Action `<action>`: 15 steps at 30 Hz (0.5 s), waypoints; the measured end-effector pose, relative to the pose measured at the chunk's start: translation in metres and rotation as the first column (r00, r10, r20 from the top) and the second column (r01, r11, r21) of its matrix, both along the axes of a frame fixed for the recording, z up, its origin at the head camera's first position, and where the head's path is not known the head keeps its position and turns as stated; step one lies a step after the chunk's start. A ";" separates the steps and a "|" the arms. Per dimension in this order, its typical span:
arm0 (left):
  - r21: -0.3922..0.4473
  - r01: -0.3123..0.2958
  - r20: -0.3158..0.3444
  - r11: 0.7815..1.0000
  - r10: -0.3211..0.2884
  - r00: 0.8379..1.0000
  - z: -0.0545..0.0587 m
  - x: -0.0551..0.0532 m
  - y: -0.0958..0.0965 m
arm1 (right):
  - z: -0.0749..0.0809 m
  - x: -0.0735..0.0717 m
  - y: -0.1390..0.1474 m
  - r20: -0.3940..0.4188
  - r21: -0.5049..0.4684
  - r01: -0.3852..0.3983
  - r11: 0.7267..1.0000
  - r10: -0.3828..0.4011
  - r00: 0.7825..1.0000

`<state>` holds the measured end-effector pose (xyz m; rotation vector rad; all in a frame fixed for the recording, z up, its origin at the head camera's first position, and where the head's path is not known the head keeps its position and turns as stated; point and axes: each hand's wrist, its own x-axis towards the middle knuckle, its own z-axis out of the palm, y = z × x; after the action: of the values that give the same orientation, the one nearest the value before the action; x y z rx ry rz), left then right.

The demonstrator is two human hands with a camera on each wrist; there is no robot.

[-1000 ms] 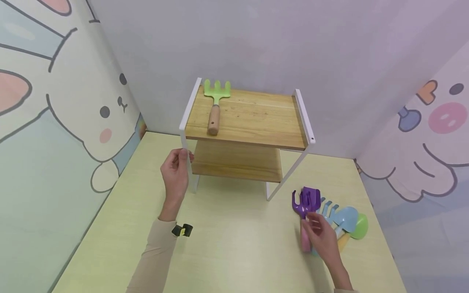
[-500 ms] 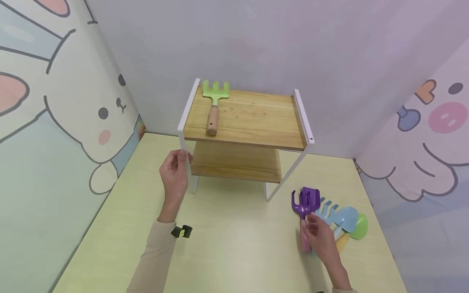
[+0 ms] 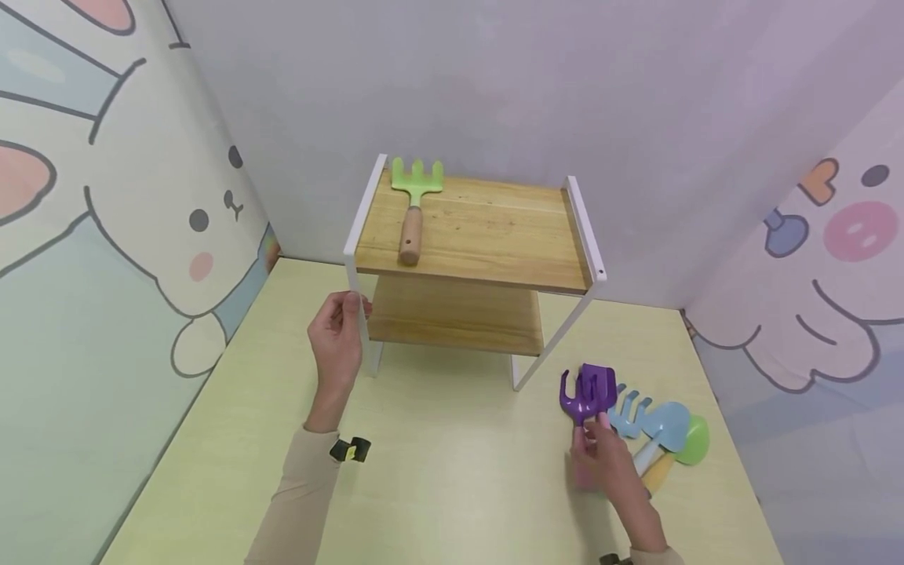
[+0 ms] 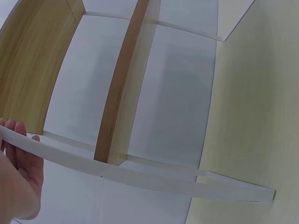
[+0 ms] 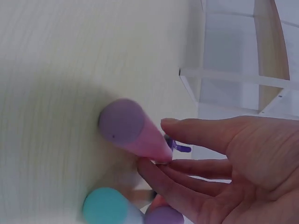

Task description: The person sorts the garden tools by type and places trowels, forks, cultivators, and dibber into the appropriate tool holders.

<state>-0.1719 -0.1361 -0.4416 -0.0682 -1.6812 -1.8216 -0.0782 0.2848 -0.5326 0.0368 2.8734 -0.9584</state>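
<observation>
In the head view my left hand [image 3: 336, 337] grips the white left front leg [image 3: 355, 282] of a small two-tier wooden shelf [image 3: 494, 235]; in the left wrist view its fingers [image 4: 21, 135] curl behind that frame. A green hand fork [image 3: 412, 227] with a wooden handle lies on the top board, near its left side. At the right, thumb and fingers of my right hand [image 3: 610, 467] hold the pink handle [image 5: 140, 130] of a purple hand fork [image 3: 581, 404]. The purple tines overlap a purple trowel [image 3: 603, 383].
Beside my right hand lie a light blue hand fork [image 3: 628, 412], a light blue trowel [image 3: 667, 424] and a green trowel [image 3: 695, 439] with a yellow handle. The lower shelf board [image 3: 455, 314] sits under the top one. A patterned cloth wall [image 3: 812, 353] borders the table.
My right hand has moved slightly down and left onto the pink handle, and the purple fork has shifted a little. My left hand stays at the shelf leg.
</observation>
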 end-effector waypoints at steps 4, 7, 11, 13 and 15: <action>0.003 0.003 -0.002 1.000 -0.003 1.000 0.002 0.002 0.001 | -0.006 -0.002 -0.001 0.071 0.003 0.004 1.000 -0.004 0.997; 0.000 0.007 -0.014 1.000 -0.007 1.000 0.010 0.006 0.004 | -0.007 -0.003 -0.001 0.093 -0.014 0.022 1.000 -0.020 0.995; 0.010 0.015 -0.037 1.000 -0.014 0.999 0.022 0.012 0.007 | -0.008 -0.005 -0.001 0.108 -0.023 0.032 0.999 -0.029 0.994; 0.009 0.014 -0.034 1.000 -0.014 0.999 0.024 0.013 0.007 | -0.009 -0.006 0.000 0.113 -0.025 0.038 0.999 -0.035 0.993; 0.005 0.014 -0.035 1.000 -0.014 0.999 0.022 0.012 0.006 | -0.010 -0.006 0.001 0.116 -0.024 0.042 0.999 -0.039 0.993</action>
<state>-0.1601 -0.1300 -0.4195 -0.1094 -1.6554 -1.8253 -0.0841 0.2857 -0.5423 0.1443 2.7645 -0.9673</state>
